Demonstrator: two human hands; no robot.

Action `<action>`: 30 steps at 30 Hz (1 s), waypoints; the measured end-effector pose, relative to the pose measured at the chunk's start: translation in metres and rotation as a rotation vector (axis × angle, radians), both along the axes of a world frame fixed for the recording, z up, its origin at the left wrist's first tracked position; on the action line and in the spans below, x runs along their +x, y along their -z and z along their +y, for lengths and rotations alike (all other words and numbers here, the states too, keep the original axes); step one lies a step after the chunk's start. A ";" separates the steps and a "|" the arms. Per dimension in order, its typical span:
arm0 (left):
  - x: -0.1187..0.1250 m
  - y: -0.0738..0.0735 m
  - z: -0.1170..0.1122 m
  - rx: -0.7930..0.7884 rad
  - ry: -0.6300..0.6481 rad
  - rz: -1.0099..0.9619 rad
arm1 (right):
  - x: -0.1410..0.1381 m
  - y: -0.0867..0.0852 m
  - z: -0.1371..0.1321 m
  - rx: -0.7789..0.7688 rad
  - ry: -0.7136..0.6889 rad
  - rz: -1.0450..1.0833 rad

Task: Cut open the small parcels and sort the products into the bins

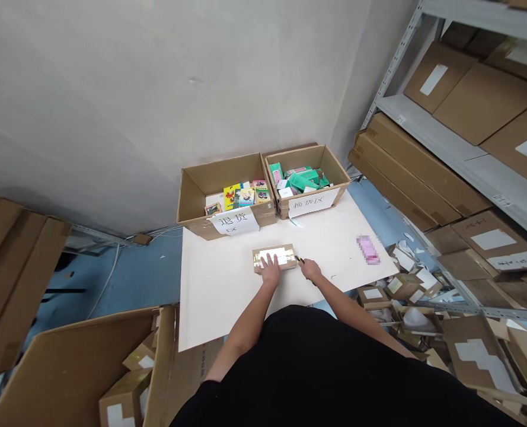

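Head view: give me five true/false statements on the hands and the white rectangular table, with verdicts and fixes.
1. The left hand rests on a small brown cardboard box. True.
2. The right hand is empty. False: it grips a slim black tool with a yellow part.
3. Two open brown cardboard cartons stand side by side on the white rectangular table. True.
4. The green cardboard boxes lie in the left carton. False: they lie in the right carton.
5. A pink, pixelated object lies on the table. True.
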State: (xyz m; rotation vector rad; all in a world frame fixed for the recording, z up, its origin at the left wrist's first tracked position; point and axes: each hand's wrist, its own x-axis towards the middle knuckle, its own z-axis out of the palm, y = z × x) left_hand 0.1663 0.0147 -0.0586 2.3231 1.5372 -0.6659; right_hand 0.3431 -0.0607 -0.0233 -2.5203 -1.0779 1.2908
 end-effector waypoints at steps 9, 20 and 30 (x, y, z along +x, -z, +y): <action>-0.010 -0.014 0.002 0.027 0.038 -0.028 | -0.003 0.003 -0.027 0.089 0.112 0.015; -0.043 -0.032 -0.002 -0.002 -0.088 -0.095 | -0.066 0.018 0.033 0.123 0.175 -0.069; -0.101 -0.025 -0.024 -0.143 -0.243 -0.101 | -0.112 0.001 0.132 0.135 -0.047 -0.078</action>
